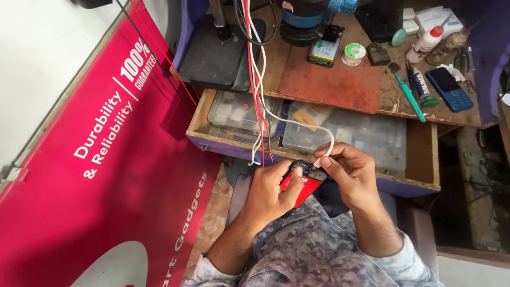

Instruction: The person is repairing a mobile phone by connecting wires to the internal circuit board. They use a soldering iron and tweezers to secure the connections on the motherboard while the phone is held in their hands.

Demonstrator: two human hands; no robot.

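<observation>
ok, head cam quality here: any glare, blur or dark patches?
Head view: even daylight, sharp on the left hand, right hand and red phone; white wall at upper left nearly blown out; space right of the open drawer falls into deep shadow; edges bend slightly, wide lens.

A large magenta banner (101,175) with white lettering leans along the left, beside the drawer's left edge. At the bench's back right corner lie 2 white boxes (433,18). A white glue bottle (425,43) with a red cap lies just in front of them. Near the bench's right edge a blue phone (449,89) lies, its screen dark.
</observation>
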